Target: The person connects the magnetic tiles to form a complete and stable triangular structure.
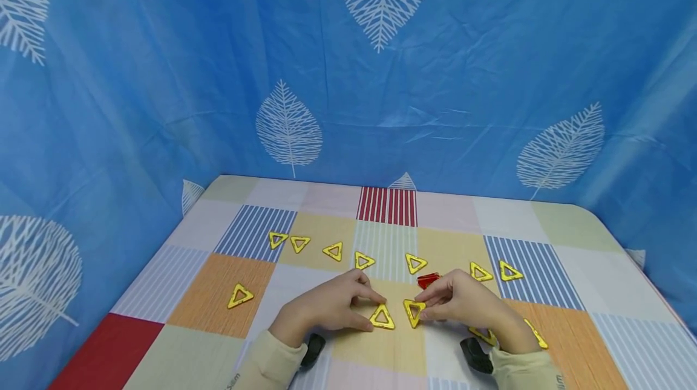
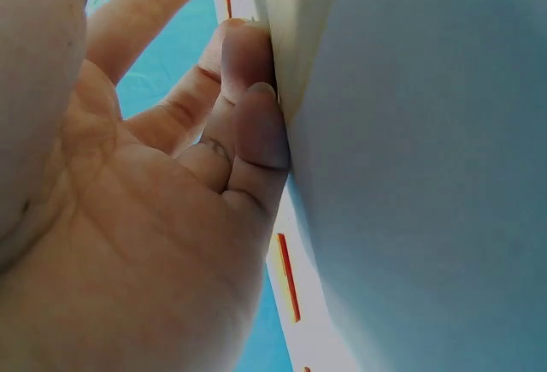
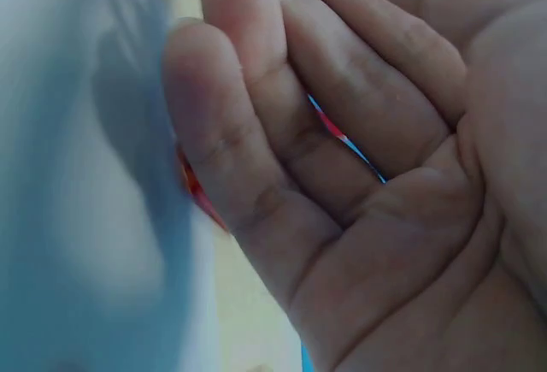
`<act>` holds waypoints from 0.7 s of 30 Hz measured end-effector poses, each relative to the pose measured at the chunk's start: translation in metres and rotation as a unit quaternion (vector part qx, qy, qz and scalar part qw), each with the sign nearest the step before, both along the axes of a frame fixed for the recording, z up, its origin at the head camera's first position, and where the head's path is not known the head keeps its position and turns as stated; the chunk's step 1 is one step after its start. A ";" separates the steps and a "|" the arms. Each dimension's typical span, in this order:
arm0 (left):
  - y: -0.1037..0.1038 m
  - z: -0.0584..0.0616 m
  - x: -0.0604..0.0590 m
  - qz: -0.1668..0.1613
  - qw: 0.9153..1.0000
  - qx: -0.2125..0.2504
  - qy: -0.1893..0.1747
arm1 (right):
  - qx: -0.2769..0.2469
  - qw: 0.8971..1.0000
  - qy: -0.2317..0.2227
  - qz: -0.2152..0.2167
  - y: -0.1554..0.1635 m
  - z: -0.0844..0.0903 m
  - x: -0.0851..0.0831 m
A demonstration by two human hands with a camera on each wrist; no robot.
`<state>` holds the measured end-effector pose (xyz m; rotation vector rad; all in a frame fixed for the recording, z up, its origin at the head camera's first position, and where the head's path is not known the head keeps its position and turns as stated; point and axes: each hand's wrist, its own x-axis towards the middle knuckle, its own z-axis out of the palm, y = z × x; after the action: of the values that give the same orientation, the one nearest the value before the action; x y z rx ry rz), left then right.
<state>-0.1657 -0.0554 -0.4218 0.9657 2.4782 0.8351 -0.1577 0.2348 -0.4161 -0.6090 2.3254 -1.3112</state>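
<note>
Near the middle of the table, my left hand [image 1: 336,304] pinches a yellow hollow triangle piece [image 1: 384,325] between thumb and forefinger, point up. Just right of it, my right hand [image 1: 465,300] holds a second yellow triangle piece [image 1: 408,313] by its right side, point down. A small gap separates the two pieces. Behind the right fingers lies a shiny red piece [image 1: 427,280], partly covered by them. Both wrist views show curled fingers and palms; the yellow pieces are hidden there.
Several more yellow triangles lie in a loose row across the back, including one at the right [image 1: 501,270]. Another triangle [image 1: 233,296] lies at the left. Two more are partly hidden by the right wrist. A blue leaf-print curtain [image 1: 348,106] stands behind the patchwork-covered table [image 1: 218,354].
</note>
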 end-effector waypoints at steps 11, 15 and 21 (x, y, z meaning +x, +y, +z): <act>0.002 -0.001 0.001 -0.008 1.000 -0.002 0.016 | -0.006 1.000 0.000 -0.013 -0.020 -0.006 0.001; 0.003 -0.001 0.001 -0.002 1.000 -0.001 0.011 | -0.005 1.000 0.009 -0.004 -0.023 -0.006 0.001; 0.003 -0.002 0.001 0.003 1.000 0.001 0.012 | -0.043 0.999 0.015 0.017 -0.027 -0.007 0.001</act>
<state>-0.1652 -0.0525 -0.4236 0.9743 2.5035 0.8319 -0.1563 0.2073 -0.4231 -0.6954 2.2817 -1.4011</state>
